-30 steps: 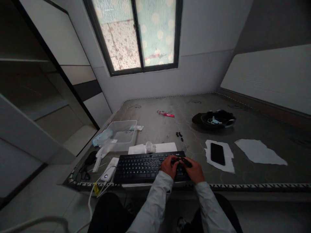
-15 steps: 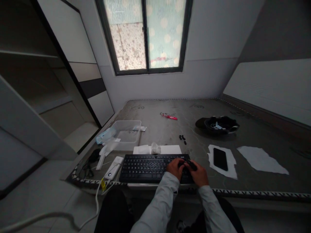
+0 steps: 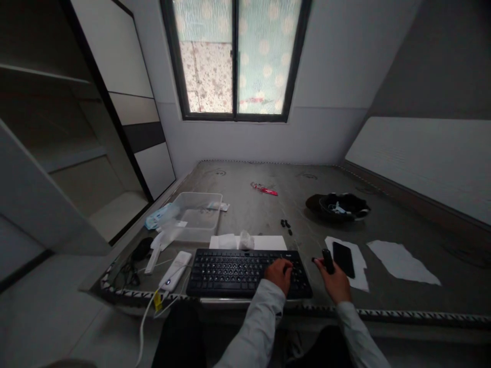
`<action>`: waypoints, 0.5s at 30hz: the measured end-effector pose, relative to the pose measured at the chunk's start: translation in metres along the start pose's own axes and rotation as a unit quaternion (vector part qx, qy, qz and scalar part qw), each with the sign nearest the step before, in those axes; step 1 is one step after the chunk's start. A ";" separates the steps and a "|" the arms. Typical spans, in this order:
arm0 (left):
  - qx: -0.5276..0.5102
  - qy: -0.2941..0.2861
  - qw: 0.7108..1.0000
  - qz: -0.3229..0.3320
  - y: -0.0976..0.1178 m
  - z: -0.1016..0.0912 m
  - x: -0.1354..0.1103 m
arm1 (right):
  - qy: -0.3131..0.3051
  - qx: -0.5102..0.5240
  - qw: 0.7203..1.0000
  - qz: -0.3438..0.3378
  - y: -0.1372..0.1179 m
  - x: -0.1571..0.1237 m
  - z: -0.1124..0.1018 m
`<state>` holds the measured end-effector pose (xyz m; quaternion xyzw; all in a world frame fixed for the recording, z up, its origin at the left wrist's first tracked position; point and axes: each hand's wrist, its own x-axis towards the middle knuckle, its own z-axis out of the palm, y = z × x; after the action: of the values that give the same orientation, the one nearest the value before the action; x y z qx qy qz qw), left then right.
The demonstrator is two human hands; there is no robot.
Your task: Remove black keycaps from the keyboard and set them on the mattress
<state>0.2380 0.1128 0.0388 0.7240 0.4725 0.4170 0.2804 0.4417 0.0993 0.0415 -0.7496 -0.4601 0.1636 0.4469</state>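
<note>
A black keyboard [image 3: 238, 271] lies near the front edge of the grey surface [image 3: 268, 209]. My left hand [image 3: 279, 272] rests on the keyboard's right part with its fingers curled down on the keys. Just right of the keyboard, my right hand [image 3: 334, 278] is raised a little and closed around a small dark stick-shaped tool [image 3: 327, 259]. A tiny dark piece shows at my right fingertips, too small to name. A black phone [image 3: 343, 259] lies on a white paper [image 3: 358, 266] right beside that hand.
Behind the keyboard lie white tissues [image 3: 240, 240], a clear plastic box [image 3: 194, 214], several small black bits [image 3: 286, 225] and a red wrapper [image 3: 264, 190]. A black cap [image 3: 337, 206] and another paper [image 3: 401, 260] are at the right. A power bank [image 3: 174, 268] and cables sit at left.
My right hand has left the keyboard and moved right with the dark tool, toward the phone. My left hand stays on the keys. The camera has tilted up slightly.
</note>
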 end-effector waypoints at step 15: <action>-0.026 -0.024 0.998 -0.045 0.010 -0.005 -0.002 | -0.106 -0.177 0.978 0.006 0.016 0.178 0.116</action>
<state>0.2381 0.1074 0.0483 0.7042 0.4869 0.3983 0.3292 0.4673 0.3055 -0.0055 -0.7979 -0.5220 0.1608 0.2549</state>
